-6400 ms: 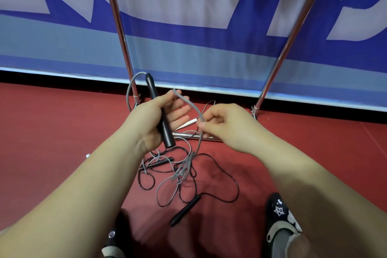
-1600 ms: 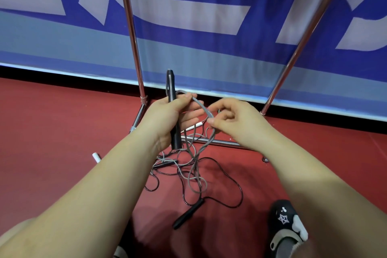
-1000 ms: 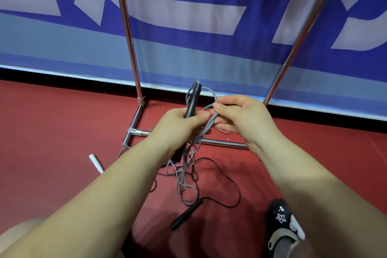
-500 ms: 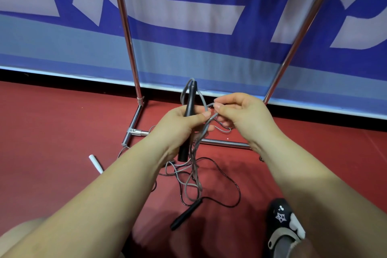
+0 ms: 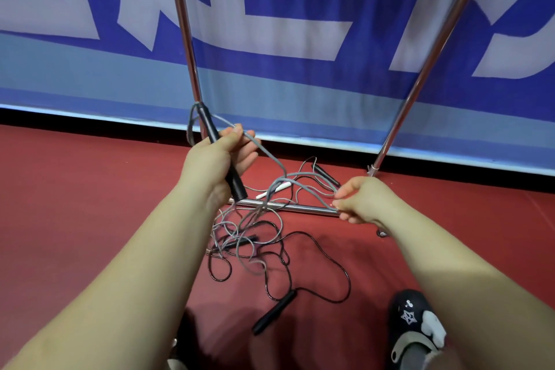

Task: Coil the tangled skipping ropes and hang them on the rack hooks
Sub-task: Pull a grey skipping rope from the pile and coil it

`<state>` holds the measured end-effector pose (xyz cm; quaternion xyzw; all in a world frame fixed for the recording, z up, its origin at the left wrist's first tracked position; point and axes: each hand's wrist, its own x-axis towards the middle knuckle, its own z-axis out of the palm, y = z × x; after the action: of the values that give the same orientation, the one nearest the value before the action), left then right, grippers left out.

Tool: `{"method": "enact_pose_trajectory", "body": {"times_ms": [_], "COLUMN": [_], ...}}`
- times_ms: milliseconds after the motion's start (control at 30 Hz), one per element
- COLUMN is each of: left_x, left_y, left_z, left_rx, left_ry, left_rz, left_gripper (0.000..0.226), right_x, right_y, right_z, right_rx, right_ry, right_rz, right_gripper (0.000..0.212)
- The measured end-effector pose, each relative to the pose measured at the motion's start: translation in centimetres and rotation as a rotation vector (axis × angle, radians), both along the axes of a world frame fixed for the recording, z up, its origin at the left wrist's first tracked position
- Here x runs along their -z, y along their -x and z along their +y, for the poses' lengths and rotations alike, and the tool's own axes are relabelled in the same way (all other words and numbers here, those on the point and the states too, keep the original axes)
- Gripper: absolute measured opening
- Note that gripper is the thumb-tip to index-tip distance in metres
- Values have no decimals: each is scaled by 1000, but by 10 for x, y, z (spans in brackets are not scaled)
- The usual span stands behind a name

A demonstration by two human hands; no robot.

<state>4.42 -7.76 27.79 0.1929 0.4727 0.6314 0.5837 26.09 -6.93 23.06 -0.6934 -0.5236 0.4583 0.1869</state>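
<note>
Left hand [image 5: 214, 164] is curled around a black, round handle [image 5: 222, 156], which stands tilted, its matte end pointing down. Right hand [image 5: 362, 200] pinches a thin grey rope [image 5: 271, 159] between thumb and fingertips; this rope runs stretched from the handle to the right hand. Below, on the smooth red floor [image 5: 90, 204], more grey and black cords lie in a tangle [image 5: 252, 243] with loose loops. The shiny metal rack [image 5: 183, 24] stands behind it, its low bar touching the tangle.
</note>
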Motion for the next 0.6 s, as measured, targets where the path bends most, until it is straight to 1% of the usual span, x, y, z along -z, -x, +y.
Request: {"method": "enact_pose_trajectory", "body": {"times_ms": [67,133,200,267,333,400,433,500,533,600], "left_x": [-3,-3,-1,2,3,2,2,0,0,1], "left_y": [5,2,-3,-8,-12,-15,-16,-18,-19,-20], "left_z": [0,-3,-6,-9,-11,-13,-14,-16,-16,-16], "left_rx": [5,56,120,162,185,206,217,240,250,255], "left_ry": [22,42,52,53,45,37,35,40,46,52], "left_rz": [-22,-3,43,104,150,175,180,188,196,211], "left_gripper": [7,8,8,9,10,10,9,6,5,5], "right_x": [1,-1,-7,-19,-32,-38,-39,-41,-42,-47], "right_y": [0,5,13,24,34,40,42,43,43,44], "right_z": [-1,-2,-6,-15,-26,-33,-35,-35,-33,-28], "right_rx": [-3,-19,-51,-102,-156,-191,-189,-116,-62,25], "right_ry": [7,-49,-167,-338,-533,-634,-639,-595,-563,-496], "right_rz": [-35,-76,-120,-125,-81,-26,31,227,313,367], "right_gripper": [21,11,13,16,24,36,40,43,41,31]}}
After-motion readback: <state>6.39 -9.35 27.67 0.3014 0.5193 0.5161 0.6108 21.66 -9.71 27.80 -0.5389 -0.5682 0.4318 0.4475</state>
